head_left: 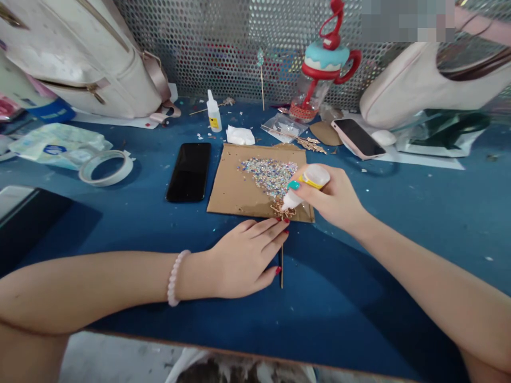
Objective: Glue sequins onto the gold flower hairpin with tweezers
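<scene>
My right hand (343,199) is closed around a small glue bottle (313,178) with a yellow label, tipped downward. Its white nozzle meets a copper-coloured, branched ornament (285,210) on a thin stick (282,266). The ornament lies over the near edge of a cardboard sheet (235,186); the stick extends towards me over the blue table. My left hand (243,260) lies flat, fingers stretched out, with its fingertips touching the stick just below the ornament. A pile of shiny, multicoloured glitter flakes (269,173) covers part of the cardboard.
A black phone (189,173) lies left of the cardboard, a tape roll (106,167) farther left. Behind stand a second glue bottle (214,114), a red-and-blue-topped cup (315,74) and a backpack (107,58). Another phone (357,138) lies at right before a white bag (399,85).
</scene>
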A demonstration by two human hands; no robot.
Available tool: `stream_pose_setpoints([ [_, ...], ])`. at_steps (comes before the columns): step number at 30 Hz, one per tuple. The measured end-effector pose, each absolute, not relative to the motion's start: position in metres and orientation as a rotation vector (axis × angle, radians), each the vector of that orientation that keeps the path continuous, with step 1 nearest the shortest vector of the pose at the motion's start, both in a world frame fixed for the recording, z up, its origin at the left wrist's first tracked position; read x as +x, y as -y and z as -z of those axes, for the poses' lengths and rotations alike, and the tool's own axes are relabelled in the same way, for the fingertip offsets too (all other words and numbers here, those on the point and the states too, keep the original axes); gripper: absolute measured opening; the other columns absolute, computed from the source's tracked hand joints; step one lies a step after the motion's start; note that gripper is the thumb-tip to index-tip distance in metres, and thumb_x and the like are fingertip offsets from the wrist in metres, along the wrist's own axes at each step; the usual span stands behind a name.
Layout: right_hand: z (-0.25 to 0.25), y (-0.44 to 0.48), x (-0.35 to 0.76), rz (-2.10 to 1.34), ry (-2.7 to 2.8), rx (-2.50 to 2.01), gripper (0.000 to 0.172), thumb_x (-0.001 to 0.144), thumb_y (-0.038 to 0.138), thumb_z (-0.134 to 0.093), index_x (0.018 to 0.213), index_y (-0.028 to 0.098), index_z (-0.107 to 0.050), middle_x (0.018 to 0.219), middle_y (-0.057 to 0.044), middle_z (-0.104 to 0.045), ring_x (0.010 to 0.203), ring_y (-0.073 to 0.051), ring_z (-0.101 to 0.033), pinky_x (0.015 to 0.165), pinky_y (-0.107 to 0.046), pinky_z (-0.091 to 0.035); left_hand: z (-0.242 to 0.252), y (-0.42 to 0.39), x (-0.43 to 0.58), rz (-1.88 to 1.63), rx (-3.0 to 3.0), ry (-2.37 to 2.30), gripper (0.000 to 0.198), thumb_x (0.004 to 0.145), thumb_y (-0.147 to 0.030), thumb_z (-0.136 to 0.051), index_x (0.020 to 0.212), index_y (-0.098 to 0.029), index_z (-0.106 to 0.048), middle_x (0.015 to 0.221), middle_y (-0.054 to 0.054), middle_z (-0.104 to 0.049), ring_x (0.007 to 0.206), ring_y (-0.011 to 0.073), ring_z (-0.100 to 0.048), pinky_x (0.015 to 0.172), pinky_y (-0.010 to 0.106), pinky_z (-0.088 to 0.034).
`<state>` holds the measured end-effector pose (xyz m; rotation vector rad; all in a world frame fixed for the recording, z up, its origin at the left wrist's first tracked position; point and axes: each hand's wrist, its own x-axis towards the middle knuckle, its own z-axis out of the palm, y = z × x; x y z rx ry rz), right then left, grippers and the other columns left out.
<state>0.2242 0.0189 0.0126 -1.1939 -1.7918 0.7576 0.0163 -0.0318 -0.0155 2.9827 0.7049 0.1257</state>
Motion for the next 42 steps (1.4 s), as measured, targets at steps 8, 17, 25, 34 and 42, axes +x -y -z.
stream_pose_setpoints([
  [8, -0.0101, -0.0193, 0.2239, -0.783, 1.773, -1.183, 0.027, 0.077, 0.04, -0.065, 0.067, 0.017, -0.055, 0.061, 0.002, -0.053, 0.056, -0.01, -0.047, 0.051, -0.023, -0.038, 0.0152, 0.0318, 0.0163, -0.116, 2.984, -0.696, 0.053, 0.095, -0.039, -0.038, 0.138, -0.007, -0.04, 0.149, 0.013, -0.033, 0.136, 0.0245, -0.032, 0.104, 0.037, -0.028],
  [17, -0.0099, -0.0228, 0.2244, -0.741, 1.72, -1.206, 0.035, 0.076, 0.049, -0.065, 0.062, 0.02, -0.053, 0.06, 0.001, -0.054, 0.057, -0.012, -0.05, 0.049, -0.025, -0.04, 0.0155, 0.0305, 0.0157, -0.136, 2.974, -0.678, 0.053, 0.095, -0.038, -0.039, 0.137, -0.006, -0.041, 0.148, 0.014, -0.033, 0.136, 0.0251, -0.032, 0.104, 0.037, -0.029],
  [25, -0.0094, -0.0236, 0.2256, -0.74, 1.73, -1.215, 0.045, 0.077, 0.06, -0.062, 0.06, 0.02, -0.05, 0.058, 0.001, -0.053, 0.055, -0.012, -0.048, 0.048, -0.026, -0.039, 0.0149, 0.0308, 0.0153, -0.139, 2.968, -0.672, 0.053, 0.095, -0.038, -0.039, 0.137, -0.007, -0.042, 0.148, 0.014, -0.034, 0.136, 0.0252, -0.032, 0.105, 0.037, -0.028],
  [34, -0.0084, -0.0248, 0.2268, -0.69, 1.755, -1.25, 0.046, 0.077, 0.061, -0.061, 0.059, 0.021, -0.049, 0.056, 0.001, -0.05, 0.052, -0.011, -0.045, 0.046, -0.026, -0.036, 0.0147, 0.03, 0.0152, -0.135, 2.963, -0.664, 0.053, 0.095, -0.038, -0.039, 0.137, -0.006, -0.041, 0.148, 0.014, -0.033, 0.136, 0.0259, -0.032, 0.106, 0.038, -0.028],
  [42, -0.0108, -0.0239, 0.226, -0.662, 1.71, -1.277, 0.04, 0.076, 0.055, -0.064, 0.058, 0.021, -0.049, 0.056, 0.0, -0.05, 0.052, -0.012, -0.045, 0.045, -0.027, -0.037, 0.0154, 0.0291, 0.0159, -0.132, 2.959, -0.662, 0.053, 0.095, -0.038, -0.039, 0.137, -0.006, -0.041, 0.148, 0.014, -0.033, 0.136, 0.0261, -0.032, 0.106, 0.038, -0.027],
])
